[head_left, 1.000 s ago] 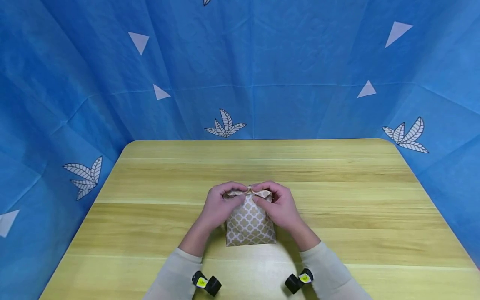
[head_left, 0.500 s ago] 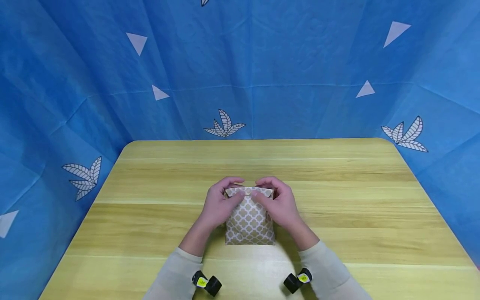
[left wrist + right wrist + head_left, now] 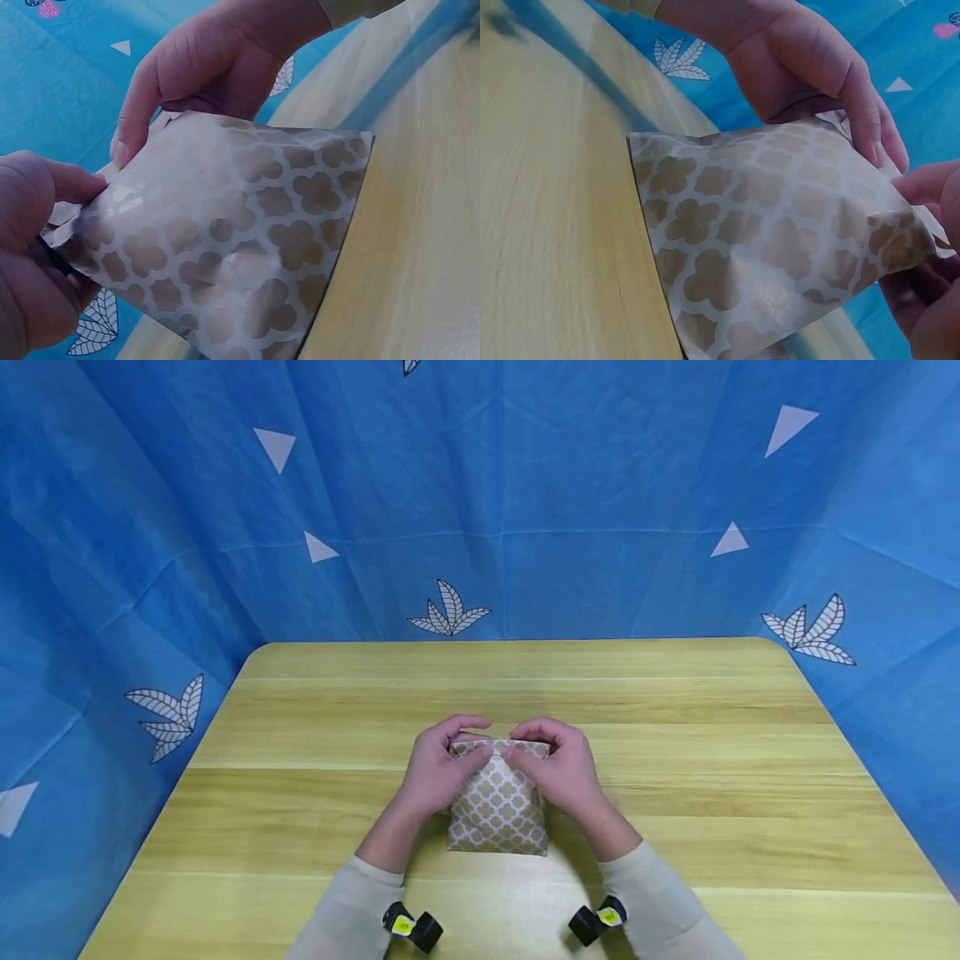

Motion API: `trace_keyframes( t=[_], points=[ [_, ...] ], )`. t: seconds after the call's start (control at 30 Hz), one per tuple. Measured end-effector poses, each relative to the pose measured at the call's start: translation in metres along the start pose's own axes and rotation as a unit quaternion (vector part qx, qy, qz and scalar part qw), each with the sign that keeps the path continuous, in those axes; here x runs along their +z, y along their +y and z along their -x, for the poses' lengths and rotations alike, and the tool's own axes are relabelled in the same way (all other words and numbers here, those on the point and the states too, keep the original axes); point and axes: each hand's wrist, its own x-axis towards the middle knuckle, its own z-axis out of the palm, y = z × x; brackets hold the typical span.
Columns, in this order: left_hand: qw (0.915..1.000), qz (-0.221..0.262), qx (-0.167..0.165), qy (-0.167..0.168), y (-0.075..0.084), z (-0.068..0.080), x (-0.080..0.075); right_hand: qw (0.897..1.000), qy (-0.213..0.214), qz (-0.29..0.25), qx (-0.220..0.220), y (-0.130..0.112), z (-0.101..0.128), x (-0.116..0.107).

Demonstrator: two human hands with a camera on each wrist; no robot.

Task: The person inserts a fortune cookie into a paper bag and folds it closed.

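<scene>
A tan paper bag (image 3: 498, 814) with a white quatrefoil pattern stands in front of me, its top edge folded over. My left hand (image 3: 442, 770) pinches the left half of the fold, thumb on the near face and fingers behind. On the other half, my right hand (image 3: 561, 770) grips the same way, and the two thumb tips nearly meet at the middle. In the left wrist view the bag (image 3: 225, 225) looks puffed out and a little creased, with light glinting off it. Its back is hidden, as are most of the fingers behind the fold.
The bag is on a wood-grain table (image 3: 712, 760) with rounded far corners. A blue curtain (image 3: 585, 485) with white triangles and leaf prints hangs behind and at both sides. Black wrist cameras (image 3: 427, 932) sit at both sleeves.
A second ago the folded strip was bent at the middle with the fingertips close together. The fingers have since spread apart and the fold lies straight; the thumbs now press on it.
</scene>
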Motion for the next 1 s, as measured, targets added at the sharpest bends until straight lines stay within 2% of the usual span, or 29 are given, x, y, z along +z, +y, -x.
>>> trace_keyframes(
  t=[0.2,0.37,0.57,0.73,0.83,1.0],
  points=[
    [0.9998,-0.01,-0.01,-0.015,0.005,0.001,-0.003,1.0,-0.005,0.007,0.013,-0.002,-0.001,-0.001],
    [0.9995,-0.008,-0.015,-0.029,0.005,0.001,-0.004,1.0,-0.024,0.006,0.002,0.001,-0.002,-0.005],
    [0.9993,-0.005,-0.018,-0.033,0.004,0.0,-0.005,0.998,-0.055,0.004,-0.022,0.029,-0.006,-0.012],
    [0.9992,-0.015,-0.018,-0.031,0.001,0.0,-0.007,0.997,-0.081,-0.009,0.006,0.04,-0.007,-0.022],
    [0.9988,-0.033,-0.016,-0.034,-0.001,0.0,-0.008,0.996,-0.082,0.001,0.015,0.041,-0.006,-0.026],
    [0.9947,-0.099,0.001,-0.027,-0.003,-0.001,-0.009,0.997,-0.079,0.022,0.001,0.033,-0.004,-0.027]
  ],
)
